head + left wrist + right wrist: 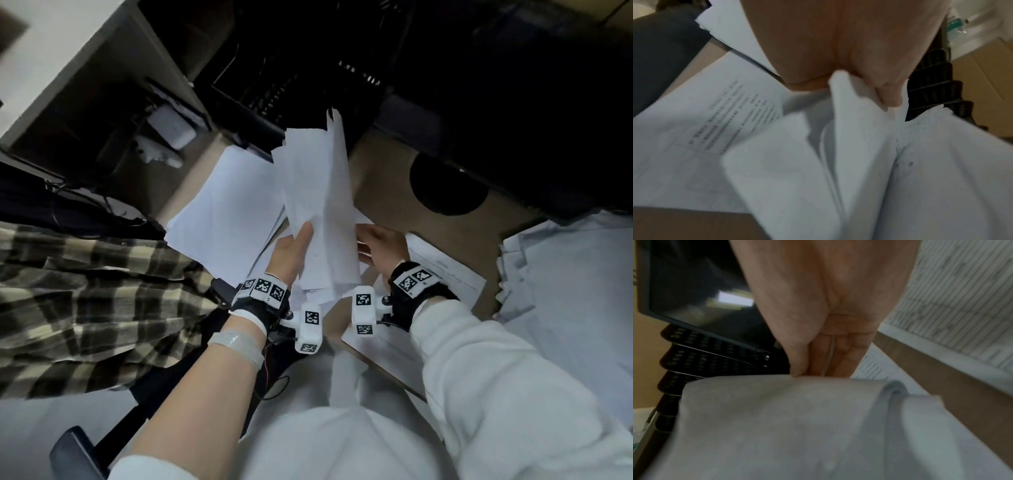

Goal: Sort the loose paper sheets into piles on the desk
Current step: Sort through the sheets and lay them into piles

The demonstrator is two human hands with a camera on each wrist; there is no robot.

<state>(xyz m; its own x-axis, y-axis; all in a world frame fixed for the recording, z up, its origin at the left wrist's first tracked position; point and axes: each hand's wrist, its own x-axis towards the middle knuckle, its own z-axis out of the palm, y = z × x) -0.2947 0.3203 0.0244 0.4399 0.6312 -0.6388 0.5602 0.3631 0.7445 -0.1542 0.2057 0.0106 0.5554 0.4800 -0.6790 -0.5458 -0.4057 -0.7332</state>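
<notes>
Both hands hold a bundle of sheets up over the desk.

The left hand (291,251) grips the bundle of sheets (318,205) with its thumb laid along the front, and the right hand (382,248) clasps the bundle's other edge, thumb pinching the paper. The bundle stands above the desk (383,178), between a white pile (222,205) to its left and printed sheets (445,270) to its right; the black tray stack (274,92) sits behind it.
</notes>
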